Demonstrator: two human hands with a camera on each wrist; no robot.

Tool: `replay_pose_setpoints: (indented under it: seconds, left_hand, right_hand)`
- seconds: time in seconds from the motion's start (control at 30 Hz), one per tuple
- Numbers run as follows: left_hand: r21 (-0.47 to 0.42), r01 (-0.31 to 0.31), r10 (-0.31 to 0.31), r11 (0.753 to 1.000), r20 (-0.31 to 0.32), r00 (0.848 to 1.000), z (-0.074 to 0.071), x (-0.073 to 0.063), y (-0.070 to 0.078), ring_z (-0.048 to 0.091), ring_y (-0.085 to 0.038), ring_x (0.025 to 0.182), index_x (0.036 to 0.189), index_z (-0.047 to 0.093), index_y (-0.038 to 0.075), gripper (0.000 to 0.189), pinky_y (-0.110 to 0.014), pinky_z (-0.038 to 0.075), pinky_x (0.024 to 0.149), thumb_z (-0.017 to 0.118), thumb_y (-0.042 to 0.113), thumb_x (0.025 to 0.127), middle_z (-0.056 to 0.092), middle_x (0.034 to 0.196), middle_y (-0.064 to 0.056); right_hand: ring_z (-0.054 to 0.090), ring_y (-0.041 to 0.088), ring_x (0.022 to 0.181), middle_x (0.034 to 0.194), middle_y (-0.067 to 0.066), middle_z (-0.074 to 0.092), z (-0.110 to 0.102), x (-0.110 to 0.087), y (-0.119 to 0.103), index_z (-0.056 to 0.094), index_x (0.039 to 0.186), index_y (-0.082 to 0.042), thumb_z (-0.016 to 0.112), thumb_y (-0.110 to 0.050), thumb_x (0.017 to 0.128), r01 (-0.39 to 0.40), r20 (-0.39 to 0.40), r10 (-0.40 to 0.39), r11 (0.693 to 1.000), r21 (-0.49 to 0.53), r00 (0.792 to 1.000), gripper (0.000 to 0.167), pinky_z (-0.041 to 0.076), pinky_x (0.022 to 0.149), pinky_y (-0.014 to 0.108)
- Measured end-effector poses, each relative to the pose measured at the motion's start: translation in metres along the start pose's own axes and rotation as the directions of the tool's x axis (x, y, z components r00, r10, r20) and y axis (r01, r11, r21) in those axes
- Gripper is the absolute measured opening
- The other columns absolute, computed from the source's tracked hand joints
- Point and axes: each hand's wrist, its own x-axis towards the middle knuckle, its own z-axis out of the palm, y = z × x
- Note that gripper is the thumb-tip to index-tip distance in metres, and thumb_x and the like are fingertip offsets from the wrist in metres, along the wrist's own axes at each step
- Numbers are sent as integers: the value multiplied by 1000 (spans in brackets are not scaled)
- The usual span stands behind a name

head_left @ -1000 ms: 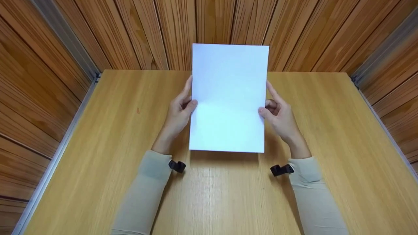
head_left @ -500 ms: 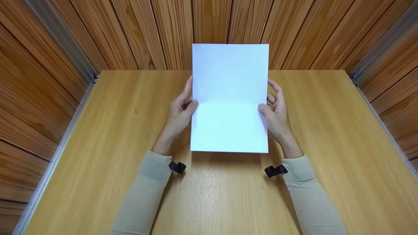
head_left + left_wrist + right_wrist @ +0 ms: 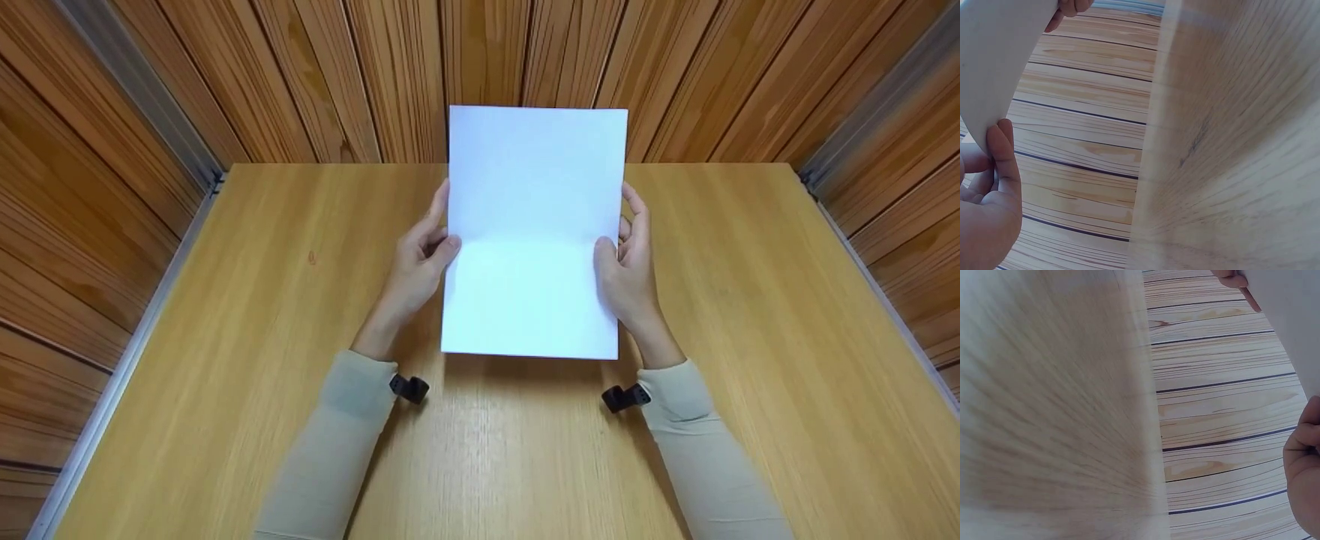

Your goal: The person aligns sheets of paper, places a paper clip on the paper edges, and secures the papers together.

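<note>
A blank white sheet of paper (image 3: pixel 534 225) is held up above the table, long side upright, by its two side edges. My left hand (image 3: pixel 416 262) pinches the left edge, thumb on the near face and fingers behind. On the opposite edge my right hand (image 3: pixel 631 277) grips it, its thumb lying on the near face. Seen from the left wrist, the sheet (image 3: pixel 1002 62) curves, and the left hand (image 3: pixel 994 191) pinches its edge. In the right wrist view the right hand (image 3: pixel 1304 461) is partly cut off beside the sheet (image 3: pixel 1292 320).
A light wooden table (image 3: pixel 480 450) lies below, with a small reddish mark (image 3: pixel 312 258) on its left part. Wood-plank walls (image 3: pixel 300 75) stand behind and at both sides. Small black devices (image 3: pixel 409 388) are strapped at both cuffs.
My right hand has moved left, bringing its thumb further over the sheet's face and bending its index finger. The sheet and my left hand have shifted slightly right and down.
</note>
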Motion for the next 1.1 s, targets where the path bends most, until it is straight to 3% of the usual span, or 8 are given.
replay_pose_setpoints:
  seconds: [0.13, 0.2, 0.27, 0.33, 0.37, 0.57, 0.77, 1.1]
  left_hand:
    - [6, -3, 3, 1000, 6, 1000, 0, 0, 1, 36, -18, 65, 169, 26, 23, 69, -27, 36, 65, 53, 0, 109, 19, 176, 0]
    - [9, -2, 1, 1000, 13, 1000, 0, 0, 1, 35, -18, 65, 169, 25, 24, 69, -27, 34, 65, 53, 1, 110, 39, 170, -7]
    - [10, -3, 2, 1000, 19, 1000, 0, 0, 1, 34, -18, 64, 169, 25, 25, 69, -27, 33, 65, 52, 2, 110, 60, 140, -13]
    - [12, -3, 3, 1000, 23, 1000, 0, -1, 1, 33, -17, 64, 169, 25, 26, 69, -26, 32, 65, 53, 2, 110, 57, 103, -11]
    - [11, -3, 3, 1000, 24, 1000, -1, -1, 1, 33, -17, 64, 169, 25, 26, 69, -26, 32, 64, 52, 2, 110, 51, 96, -9]
    - [10, -10, 10, 1000, 22, 1000, -1, -1, 0, 35, -17, 64, 169, 25, 24, 69, -25, 32, 64, 53, 1, 110, 58, 113, -9]
    - [18, -8, 7, 1000, 18, 1000, -1, -1, 1, 35, -16, 64, 169, 24, 23, 70, -25, 32, 64, 53, 1, 110, 53, 103, -10]
    - [18, 4, -4, 1000, 13, 1000, 0, 0, 0, 36, -17, 64, 169, 25, 25, 70, -26, 33, 64, 53, 1, 109, 57, 115, -16]
  right_hand:
    - [64, 25, 126, 149, 7, 59, 1, 0, 0, 25, 167, -15, 38, 5, 103, 23, -6, -23, 1000, -10, 1000, 69, 54, 80, 27]
    - [63, 25, 127, 148, 7, 59, 1, 0, 1, 25, 167, -15, 38, 5, 103, 28, -13, -28, 1000, -10, 1000, 69, 54, 90, 32]
    - [63, 26, 126, 146, 8, 61, 1, 0, 1, 25, 167, -15, 38, 5, 103, 35, -19, -35, 999, -10, 999, 69, 53, 95, 34]
    - [63, 25, 124, 144, 9, 62, 1, -1, 1, 25, 167, -14, 37, 5, 103, 39, -24, -39, 999, -15, 999, 68, 52, 96, 34]
    - [64, 25, 122, 142, 10, 63, 2, -1, 1, 25, 167, -13, 37, 4, 104, 41, -25, -41, 999, -19, 999, 66, 52, 95, 34]
    - [66, 25, 114, 134, 13, 66, 2, -1, 2, 24, 167, -11, 41, -2, 110, 47, -24, -49, 998, -50, 999, 60, 54, 90, 32]
    - [64, 23, 123, 141, 12, 62, 3, -2, 3, 24, 167, -11, 43, -5, 112, 56, -23, -57, 996, -76, 998, 59, 53, 95, 33]
    - [62, 21, 127, 148, 7, 57, 3, -3, 2, 26, 167, -12, 44, -7, 113, 55, -35, -59, 992, -112, 998, 58, 52, 99, 32]
